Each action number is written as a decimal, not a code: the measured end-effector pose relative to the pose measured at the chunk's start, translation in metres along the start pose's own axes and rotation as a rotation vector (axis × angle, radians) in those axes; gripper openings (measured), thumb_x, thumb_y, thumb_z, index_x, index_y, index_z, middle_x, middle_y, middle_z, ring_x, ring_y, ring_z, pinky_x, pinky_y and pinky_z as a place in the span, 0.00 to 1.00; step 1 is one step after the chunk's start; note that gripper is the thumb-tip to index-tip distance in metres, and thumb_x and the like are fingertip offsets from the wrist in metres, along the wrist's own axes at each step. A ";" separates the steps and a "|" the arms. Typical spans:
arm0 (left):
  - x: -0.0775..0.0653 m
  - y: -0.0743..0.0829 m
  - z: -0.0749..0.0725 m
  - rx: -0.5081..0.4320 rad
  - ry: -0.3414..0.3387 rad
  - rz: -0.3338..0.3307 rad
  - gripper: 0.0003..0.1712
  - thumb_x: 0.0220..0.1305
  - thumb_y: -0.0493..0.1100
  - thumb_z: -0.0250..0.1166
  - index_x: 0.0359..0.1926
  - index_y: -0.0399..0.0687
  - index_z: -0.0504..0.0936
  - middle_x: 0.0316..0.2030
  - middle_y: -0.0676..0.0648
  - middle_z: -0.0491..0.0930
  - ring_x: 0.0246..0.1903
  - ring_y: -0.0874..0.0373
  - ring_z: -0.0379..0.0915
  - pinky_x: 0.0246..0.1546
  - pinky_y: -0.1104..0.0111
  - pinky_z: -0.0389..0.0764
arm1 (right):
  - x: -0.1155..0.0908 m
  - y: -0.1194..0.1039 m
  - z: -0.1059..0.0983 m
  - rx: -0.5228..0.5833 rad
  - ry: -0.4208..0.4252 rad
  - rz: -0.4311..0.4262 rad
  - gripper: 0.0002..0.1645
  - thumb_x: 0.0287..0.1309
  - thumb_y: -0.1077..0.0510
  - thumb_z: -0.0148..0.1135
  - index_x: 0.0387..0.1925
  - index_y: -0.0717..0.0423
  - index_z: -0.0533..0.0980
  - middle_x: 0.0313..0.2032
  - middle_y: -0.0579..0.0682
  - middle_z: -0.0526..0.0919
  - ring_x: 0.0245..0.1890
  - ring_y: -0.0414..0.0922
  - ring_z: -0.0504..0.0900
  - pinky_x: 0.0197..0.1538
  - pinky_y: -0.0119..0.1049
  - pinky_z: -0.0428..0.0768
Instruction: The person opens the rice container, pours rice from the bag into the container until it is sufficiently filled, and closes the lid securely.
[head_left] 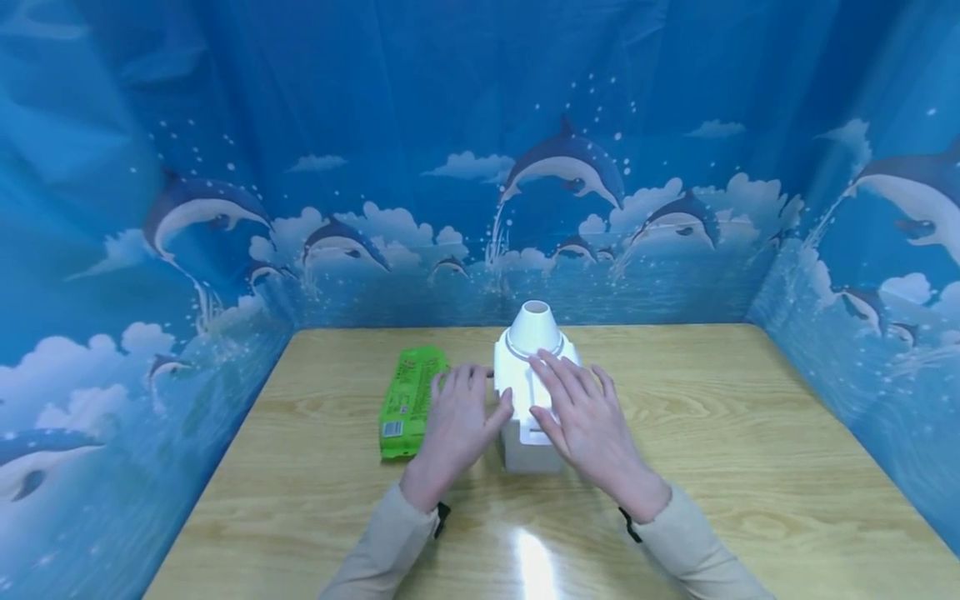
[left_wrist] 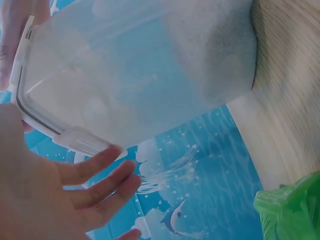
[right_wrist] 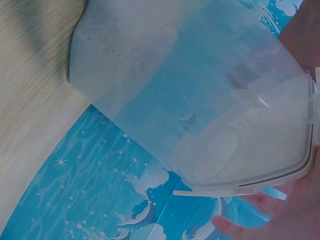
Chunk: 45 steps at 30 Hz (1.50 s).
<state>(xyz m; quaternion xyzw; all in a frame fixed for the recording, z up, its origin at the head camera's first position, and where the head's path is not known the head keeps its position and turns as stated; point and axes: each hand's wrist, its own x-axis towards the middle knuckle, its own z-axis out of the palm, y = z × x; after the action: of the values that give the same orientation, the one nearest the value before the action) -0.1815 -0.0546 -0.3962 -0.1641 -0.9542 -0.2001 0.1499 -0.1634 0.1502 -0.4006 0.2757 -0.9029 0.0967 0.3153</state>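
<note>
A translucent plastic storage container (head_left: 531, 460) with a white latched lid (head_left: 512, 373) stands upright on the table. A white cone-shaped piece (head_left: 533, 331) sits on the lid's far part. Pale, grainy contents fill the bottom of the container (left_wrist: 125, 65) in the left wrist view. My left hand (head_left: 459, 417) is at the lid's left side, fingers spread, one fingertip right at the side latch (left_wrist: 85, 141). My right hand (head_left: 588, 421) lies over the lid's right side with fingers extended. The right wrist view shows its fingers (right_wrist: 240, 230) beside the lid's edge.
A green printed packet (head_left: 408, 404) lies on the wooden table (head_left: 720, 433) just left of my left hand. Blue curtains (head_left: 420, 108) with dolphins and clouds enclose the table's back and sides.
</note>
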 end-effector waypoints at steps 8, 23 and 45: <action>0.002 -0.001 -0.001 0.037 0.181 0.165 0.31 0.72 0.58 0.53 0.68 0.47 0.73 0.66 0.42 0.74 0.65 0.44 0.69 0.68 0.36 0.63 | 0.000 0.000 0.001 0.001 0.017 -0.001 0.41 0.78 0.33 0.26 0.75 0.53 0.63 0.72 0.54 0.69 0.63 0.58 0.74 0.63 0.69 0.68; 0.001 0.000 0.000 0.016 0.181 0.243 0.25 0.74 0.49 0.50 0.66 0.47 0.76 0.67 0.44 0.73 0.66 0.44 0.68 0.69 0.37 0.61 | 0.002 -0.001 0.001 -0.025 0.033 -0.004 0.42 0.78 0.33 0.25 0.74 0.55 0.64 0.71 0.56 0.70 0.63 0.59 0.74 0.63 0.70 0.69; 0.000 0.003 0.002 -0.015 0.155 0.227 0.25 0.73 0.46 0.49 0.67 0.45 0.74 0.67 0.43 0.73 0.67 0.45 0.68 0.71 0.40 0.61 | 0.005 0.029 -0.017 0.007 0.092 0.112 0.49 0.71 0.24 0.28 0.67 0.56 0.72 0.61 0.59 0.78 0.60 0.62 0.75 0.62 0.69 0.68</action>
<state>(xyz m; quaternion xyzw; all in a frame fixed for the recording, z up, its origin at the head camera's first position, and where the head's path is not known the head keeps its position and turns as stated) -0.1804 -0.0509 -0.3971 -0.2560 -0.9136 -0.2010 0.2438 -0.1738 0.1776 -0.3837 0.2213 -0.9011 0.1299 0.3496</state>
